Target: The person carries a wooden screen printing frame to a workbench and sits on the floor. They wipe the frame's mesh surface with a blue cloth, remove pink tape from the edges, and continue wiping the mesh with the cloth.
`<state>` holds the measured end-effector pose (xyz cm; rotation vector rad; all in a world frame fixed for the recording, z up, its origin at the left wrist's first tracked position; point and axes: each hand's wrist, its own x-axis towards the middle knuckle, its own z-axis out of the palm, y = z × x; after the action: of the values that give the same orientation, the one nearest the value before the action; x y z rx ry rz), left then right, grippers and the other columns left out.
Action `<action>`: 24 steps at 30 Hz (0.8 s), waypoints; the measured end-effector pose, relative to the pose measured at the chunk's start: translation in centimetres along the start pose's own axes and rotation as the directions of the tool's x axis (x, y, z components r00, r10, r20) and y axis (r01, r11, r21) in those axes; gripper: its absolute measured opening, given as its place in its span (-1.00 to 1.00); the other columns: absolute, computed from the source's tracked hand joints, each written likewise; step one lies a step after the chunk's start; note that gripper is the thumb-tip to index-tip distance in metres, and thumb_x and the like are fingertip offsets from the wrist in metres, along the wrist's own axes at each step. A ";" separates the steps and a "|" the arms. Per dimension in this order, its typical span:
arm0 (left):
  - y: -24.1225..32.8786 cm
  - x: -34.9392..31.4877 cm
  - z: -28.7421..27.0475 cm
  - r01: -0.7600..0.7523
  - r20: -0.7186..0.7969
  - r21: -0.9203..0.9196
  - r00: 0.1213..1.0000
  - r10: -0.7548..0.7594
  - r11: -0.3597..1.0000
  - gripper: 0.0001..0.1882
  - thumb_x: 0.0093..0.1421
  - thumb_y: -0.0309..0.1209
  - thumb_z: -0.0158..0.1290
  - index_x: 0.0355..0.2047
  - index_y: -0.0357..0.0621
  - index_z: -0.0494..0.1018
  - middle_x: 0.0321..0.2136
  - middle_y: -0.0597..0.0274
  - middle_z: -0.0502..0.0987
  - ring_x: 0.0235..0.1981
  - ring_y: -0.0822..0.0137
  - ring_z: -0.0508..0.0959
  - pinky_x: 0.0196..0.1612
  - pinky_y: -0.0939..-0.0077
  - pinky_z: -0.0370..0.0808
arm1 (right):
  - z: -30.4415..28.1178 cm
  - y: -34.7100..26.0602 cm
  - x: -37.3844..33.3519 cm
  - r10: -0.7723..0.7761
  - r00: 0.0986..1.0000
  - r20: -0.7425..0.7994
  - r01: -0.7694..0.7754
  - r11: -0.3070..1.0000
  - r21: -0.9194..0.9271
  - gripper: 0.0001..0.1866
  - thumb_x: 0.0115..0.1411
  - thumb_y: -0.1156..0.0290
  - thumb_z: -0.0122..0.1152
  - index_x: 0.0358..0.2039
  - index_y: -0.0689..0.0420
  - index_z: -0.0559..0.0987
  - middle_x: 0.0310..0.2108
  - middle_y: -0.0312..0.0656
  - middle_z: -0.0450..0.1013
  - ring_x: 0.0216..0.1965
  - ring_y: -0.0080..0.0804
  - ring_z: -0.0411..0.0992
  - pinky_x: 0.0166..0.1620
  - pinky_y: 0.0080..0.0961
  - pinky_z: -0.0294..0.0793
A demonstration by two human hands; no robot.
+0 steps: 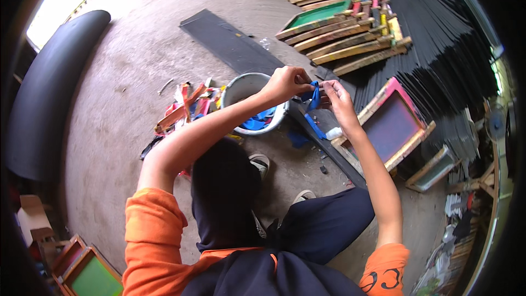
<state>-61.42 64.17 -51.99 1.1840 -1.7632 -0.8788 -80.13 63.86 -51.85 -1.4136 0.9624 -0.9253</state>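
A blue strip, perhaps cloth or soft sheet (314, 98), is held up in front of me between both hands. My left hand (289, 83) pinches its upper part with the fingertips closed. On the other side my right hand (338, 98) is closed on the same strip at thumb and fingers. Below and left of the hands stands a pale round bucket (227, 94), with blue pieces (256, 122) inside it. Another narrow blue strip (315, 126) lies on a dark bar under my right hand. My fingers partly hide the held strip.
Colourful scraps (183, 109) lie left of the bucket. A dark flat board (230, 41) rests on the floor beyond. Wooden frames (342, 33), stacked black sheets (433, 38) and a leaning screen frame (392, 123) crowd the right. A large black roll (55, 93) lies far left.
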 end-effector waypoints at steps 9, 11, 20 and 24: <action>-0.5 0.4 4.8 0.027 0.205 -0.082 0.979 -0.010 0.996 -0.72 0.10 -0.26 0.08 -0.45 -0.30 0.49 -0.62 0.18 0.49 -0.56 0.46 0.47 -0.43 0.50 0.42 | -6.3 2.3 -3.9 0.075 0.997 -0.007 -0.075 0.967 -0.242 -0.80 0.17 0.38 0.09 -0.30 0.26 0.51 -0.39 -0.29 0.47 -0.38 -0.67 0.40 -0.32 -0.67 0.38; -0.8 0.2 5.0 0.164 0.296 -0.271 0.952 -0.080 0.949 -0.71 0.14 -0.26 0.06 -0.43 -0.30 0.47 -0.58 0.29 0.47 -0.50 0.54 0.39 -0.38 0.55 0.39 | -7.1 3.0 -4.2 0.128 0.992 0.010 -0.122 0.962 -0.244 -0.77 0.21 0.34 0.02 -0.31 0.26 0.50 -0.39 -0.27 0.47 -0.38 -0.63 0.42 -0.31 -0.65 0.39; 0.7 0.2 7.6 0.072 0.245 0.038 0.966 -0.079 0.997 -0.76 0.11 -0.32 0.07 -0.35 -0.27 0.51 -0.58 0.20 0.53 -0.51 0.51 0.51 -0.42 0.58 0.43 | -6.8 2.9 -5.7 0.057 0.998 0.007 -0.056 0.991 -0.120 -0.66 0.17 0.21 0.10 -0.17 0.21 0.43 -0.37 -0.28 0.43 -0.39 -0.63 0.36 -0.29 -0.65 0.36; 1.4 0.6 8.9 0.000 0.219 0.076 0.976 -0.016 0.997 -0.76 0.11 -0.32 0.07 -0.34 -0.28 0.51 -0.58 0.20 0.54 -0.51 0.50 0.52 -0.41 0.58 0.43 | -8.4 4.5 -5.1 0.016 0.999 -0.049 -0.030 0.955 -0.294 -0.85 0.06 0.45 0.16 -0.36 0.23 0.52 -0.49 -0.33 0.46 -0.44 -0.63 0.38 -0.31 -0.64 0.37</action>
<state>-70.13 64.94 -54.33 1.1802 -1.9852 -0.9862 -89.98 65.53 -55.90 -1.6325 1.1866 -0.8234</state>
